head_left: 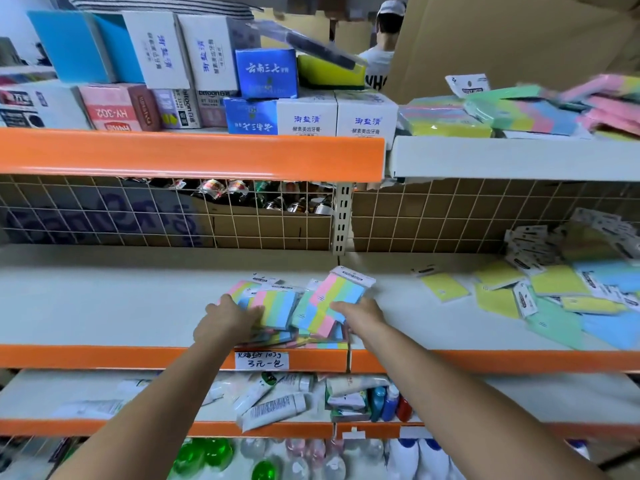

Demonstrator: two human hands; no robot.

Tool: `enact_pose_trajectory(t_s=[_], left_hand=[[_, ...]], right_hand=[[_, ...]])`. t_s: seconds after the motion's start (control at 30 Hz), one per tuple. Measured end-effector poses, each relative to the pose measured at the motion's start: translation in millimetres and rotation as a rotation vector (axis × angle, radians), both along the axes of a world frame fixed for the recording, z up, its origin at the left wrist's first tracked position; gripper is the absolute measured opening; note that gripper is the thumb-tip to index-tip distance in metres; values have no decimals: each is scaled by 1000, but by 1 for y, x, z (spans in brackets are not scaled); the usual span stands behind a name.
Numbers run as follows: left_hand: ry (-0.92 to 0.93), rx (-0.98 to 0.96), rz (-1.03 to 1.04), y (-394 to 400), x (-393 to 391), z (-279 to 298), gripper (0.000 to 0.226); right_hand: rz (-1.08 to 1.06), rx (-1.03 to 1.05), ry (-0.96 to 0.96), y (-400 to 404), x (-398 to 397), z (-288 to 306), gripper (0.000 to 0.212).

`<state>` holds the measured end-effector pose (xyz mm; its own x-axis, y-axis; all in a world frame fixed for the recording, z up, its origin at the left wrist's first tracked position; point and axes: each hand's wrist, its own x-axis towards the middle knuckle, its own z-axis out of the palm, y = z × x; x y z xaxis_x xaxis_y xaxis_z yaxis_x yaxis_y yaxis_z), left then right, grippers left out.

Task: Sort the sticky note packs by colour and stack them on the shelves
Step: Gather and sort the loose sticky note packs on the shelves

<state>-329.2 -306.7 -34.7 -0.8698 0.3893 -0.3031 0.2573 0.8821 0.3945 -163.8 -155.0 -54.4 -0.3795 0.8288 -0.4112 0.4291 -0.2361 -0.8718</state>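
Where orange edging runs, "HY-302" box (110, 112).

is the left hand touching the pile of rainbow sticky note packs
Touching. The head view shows the left hand lying on the near left edge of the multicolour pack pile, fingers over the packs, no gap visible.
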Motion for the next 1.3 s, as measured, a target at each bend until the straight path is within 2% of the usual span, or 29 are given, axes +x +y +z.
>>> enact_pose_trajectory(t_s=[0.17, 0.27, 0.43, 0.53, 0.63, 0.77, 1.03, 1.3], left_hand=[[75, -10, -28, 2, -3, -2, 71], [41, 30, -54, 2, -6, -3, 71], [-59, 71, -90, 5, -10, -8, 73], [-18, 84, -66, 8, -5, -8, 70], [31, 97, -57, 11, 0, -4, 66], [99, 100, -59, 17, 6, 0, 61], [236, 98, -132, 46, 26, 14, 59], [315, 142, -305, 114, 87, 26, 59]], right_hand=[[-86, -17, -87, 0, 5, -2, 70], [-45, -42, -114, 1, 16, 4, 91], [109, 18, -234, 1, 31, 11, 59], [152, 138, -362, 4, 38, 5, 61], [207, 200, -364, 6, 40, 0, 59], [250, 254, -386, 5, 42, 3, 42], [306, 311, -420, 11, 54, 2, 46], [366, 331, -404, 49, 86, 2, 45]])
